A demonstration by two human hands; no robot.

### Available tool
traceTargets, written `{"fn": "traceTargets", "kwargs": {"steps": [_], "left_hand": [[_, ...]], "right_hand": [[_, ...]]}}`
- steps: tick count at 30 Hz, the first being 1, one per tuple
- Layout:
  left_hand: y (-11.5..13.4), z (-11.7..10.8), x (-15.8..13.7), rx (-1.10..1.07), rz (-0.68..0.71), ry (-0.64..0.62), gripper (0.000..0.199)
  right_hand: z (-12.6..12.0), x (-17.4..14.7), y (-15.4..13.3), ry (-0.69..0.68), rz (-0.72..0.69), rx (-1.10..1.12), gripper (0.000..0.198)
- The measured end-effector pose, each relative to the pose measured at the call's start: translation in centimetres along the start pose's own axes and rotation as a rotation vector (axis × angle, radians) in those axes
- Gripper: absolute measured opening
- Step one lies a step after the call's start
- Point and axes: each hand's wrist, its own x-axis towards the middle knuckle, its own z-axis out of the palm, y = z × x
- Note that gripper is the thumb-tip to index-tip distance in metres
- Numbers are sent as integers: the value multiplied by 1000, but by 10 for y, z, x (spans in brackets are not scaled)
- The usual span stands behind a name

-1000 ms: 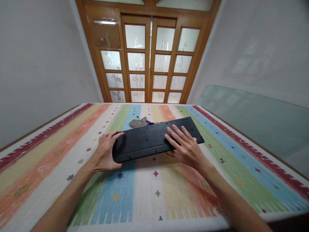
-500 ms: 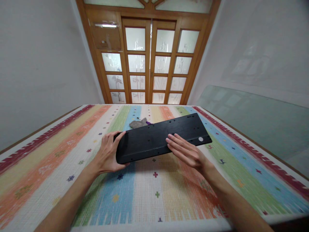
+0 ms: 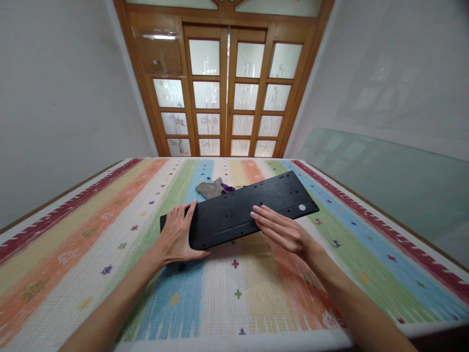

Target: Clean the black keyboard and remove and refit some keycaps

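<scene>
Blue, white and yellow stripes on the near side of the cloth-covered surface [image 3: 222,303]. Left hand [image 3: 178,235]: grip spans a black keyboard [image 3: 234,210] near its left end, thumb at near edge, fingers toward far edge, holding it. Right hand [image 3: 284,231]: fingers together, laid on the underside right of middle; thumb hidden, can't tell if it pinches or just rests. Keyboard is mid-surface, underside facing the person, slanted, right end farther than left. Near edge looks raised; can't tell if far edge touches cloth. Main risk: if right fingers only rest, left grip carries it from one end, so the right end could dip or twist loose. Smooth-looking plastic could also slide under flat fingers. Grey cloth [image 3: 208,188] and purple item [image 3: 227,188] sit just beyond; a swing that way could shove them. Far back, glazed wooden doors [image 3: 227,93], well apart, unlikely to matter.
</scene>
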Motion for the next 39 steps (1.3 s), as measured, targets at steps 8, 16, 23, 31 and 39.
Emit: {"fn": "traceTargets", "kwargs": {"steps": [8,16,23,31,39], "left_hand": [[13,-4,8,-55,-12,-18,123],[18,-4,12,-106,-13,-76,122],[13,-13,10,-98,14,9,113],[8,-18,8,-18,17,52,115],[9,-17,5,25,59,71,118]], "right_hand": [[8,5,-7,0,15,13,39],[13,-2,-5,-33,27,-18,39],[22,-1,-6,-157,174,-198,47],[18,16,-23,-84,363,-348,92],[32,12,-16,-369,541,-300,87]]}}
